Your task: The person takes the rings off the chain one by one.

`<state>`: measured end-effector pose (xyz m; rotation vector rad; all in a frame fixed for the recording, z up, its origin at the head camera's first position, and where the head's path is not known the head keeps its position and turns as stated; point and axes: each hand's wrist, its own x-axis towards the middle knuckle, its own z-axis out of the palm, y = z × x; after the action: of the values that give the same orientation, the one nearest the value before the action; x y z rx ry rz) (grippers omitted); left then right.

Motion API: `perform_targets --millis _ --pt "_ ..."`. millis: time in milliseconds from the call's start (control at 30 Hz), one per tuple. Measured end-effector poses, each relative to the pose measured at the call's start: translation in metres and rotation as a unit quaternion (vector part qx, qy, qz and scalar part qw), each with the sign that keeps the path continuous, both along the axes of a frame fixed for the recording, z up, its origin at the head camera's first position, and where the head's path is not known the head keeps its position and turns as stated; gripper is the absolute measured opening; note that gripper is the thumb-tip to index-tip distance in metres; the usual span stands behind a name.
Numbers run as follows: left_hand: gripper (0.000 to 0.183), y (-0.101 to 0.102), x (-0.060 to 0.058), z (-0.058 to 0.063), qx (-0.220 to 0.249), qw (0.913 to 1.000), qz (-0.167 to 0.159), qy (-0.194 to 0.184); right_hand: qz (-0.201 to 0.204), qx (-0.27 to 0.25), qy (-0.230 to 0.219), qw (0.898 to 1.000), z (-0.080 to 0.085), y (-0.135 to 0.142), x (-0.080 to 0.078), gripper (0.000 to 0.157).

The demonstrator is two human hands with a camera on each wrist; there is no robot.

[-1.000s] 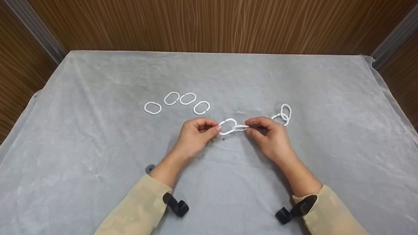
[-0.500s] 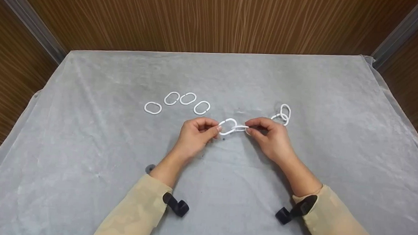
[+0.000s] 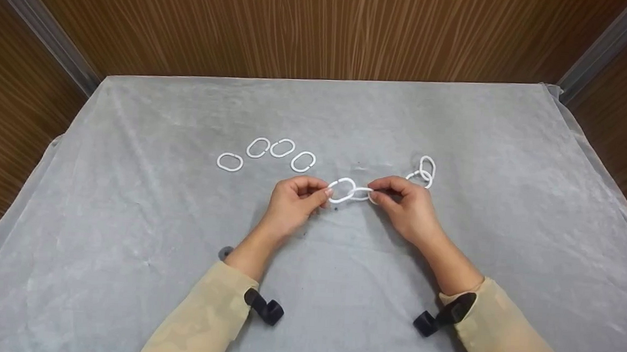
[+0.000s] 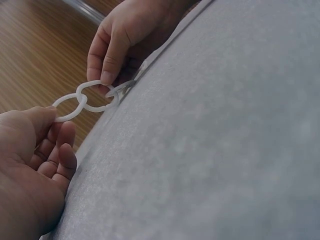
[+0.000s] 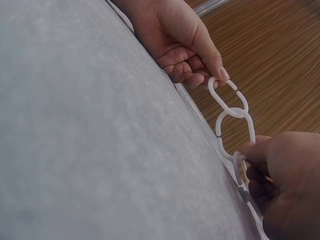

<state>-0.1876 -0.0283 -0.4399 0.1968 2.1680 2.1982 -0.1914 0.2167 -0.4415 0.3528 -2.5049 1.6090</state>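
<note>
My left hand point(image 3: 293, 202) pinches a white oval chain link point(image 3: 340, 201) between thumb and fingertips. That link is hooked through a second white link point(image 3: 363, 189), pinched at its other end by my right hand point(image 3: 408, 208). A small gap shows in the side of the left link point(image 5: 220, 100) in the right wrist view. There, a third link point(image 5: 236, 167) hangs from the second link point(image 5: 251, 127), close to the right fingers. Beyond the right hand, more joined links point(image 3: 427, 159) lie on the cloth, partly hidden by that hand.
Several loose white oval links point(image 3: 303, 161) lie left of centre, behind the left hand. Grey cloth point(image 3: 307, 304) covers the table. Wood-grain panels point(image 3: 321, 31) rise behind and at both sides. A small dark round object point(image 3: 226, 253) is beside the left wrist.
The link in my right fingers has turned slightly, so its oval shows more openly. The chain's tail beyond the right hand has shifted slightly left. Both hands keep nearly the same place.
</note>
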Motion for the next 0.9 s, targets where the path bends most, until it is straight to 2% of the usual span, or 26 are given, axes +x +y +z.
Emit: perform_targets --millis 900 --pt "0.011 0.0009 0.0017 0.0013 -0.015 0.9996 -0.025 -0.003 0.027 -0.031 0.019 0.999 -0.0007 -0.0006 0.0007 0.011"
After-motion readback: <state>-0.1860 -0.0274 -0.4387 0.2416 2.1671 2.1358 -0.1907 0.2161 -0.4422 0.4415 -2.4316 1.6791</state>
